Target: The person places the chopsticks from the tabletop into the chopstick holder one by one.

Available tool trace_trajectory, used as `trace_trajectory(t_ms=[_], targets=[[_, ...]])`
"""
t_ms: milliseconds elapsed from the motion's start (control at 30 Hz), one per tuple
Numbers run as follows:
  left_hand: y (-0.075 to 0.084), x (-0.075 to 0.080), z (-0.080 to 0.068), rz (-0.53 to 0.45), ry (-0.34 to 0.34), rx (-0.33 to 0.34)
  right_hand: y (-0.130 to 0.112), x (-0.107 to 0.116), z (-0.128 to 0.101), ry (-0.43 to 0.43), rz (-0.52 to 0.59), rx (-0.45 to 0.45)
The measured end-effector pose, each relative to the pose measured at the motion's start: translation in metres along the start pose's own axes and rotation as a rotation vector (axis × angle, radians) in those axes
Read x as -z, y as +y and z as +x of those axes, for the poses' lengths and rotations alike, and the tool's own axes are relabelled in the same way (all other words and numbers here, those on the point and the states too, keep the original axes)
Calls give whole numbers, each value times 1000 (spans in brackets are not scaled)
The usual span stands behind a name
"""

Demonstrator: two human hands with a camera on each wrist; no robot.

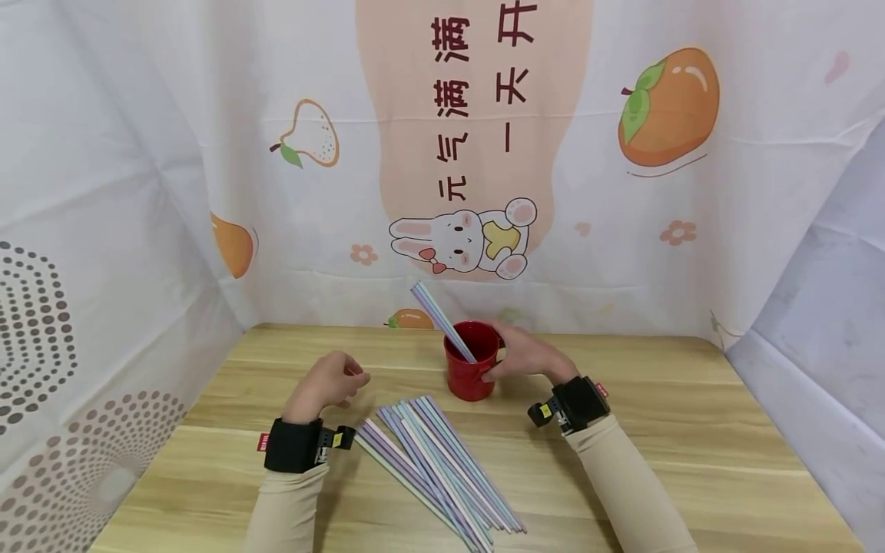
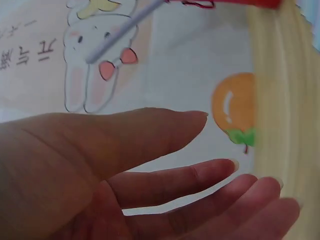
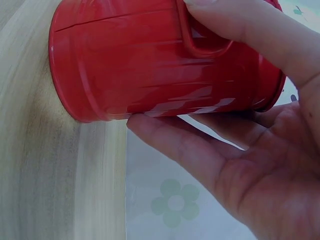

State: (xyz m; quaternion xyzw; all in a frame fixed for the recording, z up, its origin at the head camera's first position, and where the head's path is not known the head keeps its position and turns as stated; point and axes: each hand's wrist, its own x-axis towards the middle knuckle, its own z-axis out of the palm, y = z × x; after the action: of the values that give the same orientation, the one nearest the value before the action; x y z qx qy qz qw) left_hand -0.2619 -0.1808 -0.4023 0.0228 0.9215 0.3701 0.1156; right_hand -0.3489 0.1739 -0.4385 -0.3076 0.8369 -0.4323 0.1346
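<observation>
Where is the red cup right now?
In the head view the red cup stands on the wooden table near its back middle, held by the right hand, with the straws lying just in front of it.

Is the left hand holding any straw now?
No, the left hand holds nothing; the straws lie on the table beside it.

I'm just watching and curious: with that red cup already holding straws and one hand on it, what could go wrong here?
The straws in the cup lean far left, so the red cup might tip if the right hand lets go. The left hand hovers empty beside the loose straws, which could roll or scatter if bumped.
</observation>
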Motion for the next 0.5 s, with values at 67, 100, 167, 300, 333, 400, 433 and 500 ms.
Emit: trace_trajectory(t_ms=[67,100,167,300,333,400,433,500], targets=[[-7,-1,-2,-15,-12,14,0,0,1,1,-7,5],[-9,-3,-2,-23,-19,15,0,0,0,3,-10,5],[-10,-8,-2,-34,-31,22,1,1,0,9,-19,-1],[-6,-22,-1,15,-23,44,1,1,-1,6,-23,-15],[-4,-26,-1,43,-13,50,1,0,-1,3,-22,-17],[-3,-33,-1,85,13,61,0,1,1,0,-23,-15],[-2,-36,0,105,21,62,1,0,0,1,-25,-14],[-3,-43,1,138,33,57,2,-1,0,6,-23,-13]])
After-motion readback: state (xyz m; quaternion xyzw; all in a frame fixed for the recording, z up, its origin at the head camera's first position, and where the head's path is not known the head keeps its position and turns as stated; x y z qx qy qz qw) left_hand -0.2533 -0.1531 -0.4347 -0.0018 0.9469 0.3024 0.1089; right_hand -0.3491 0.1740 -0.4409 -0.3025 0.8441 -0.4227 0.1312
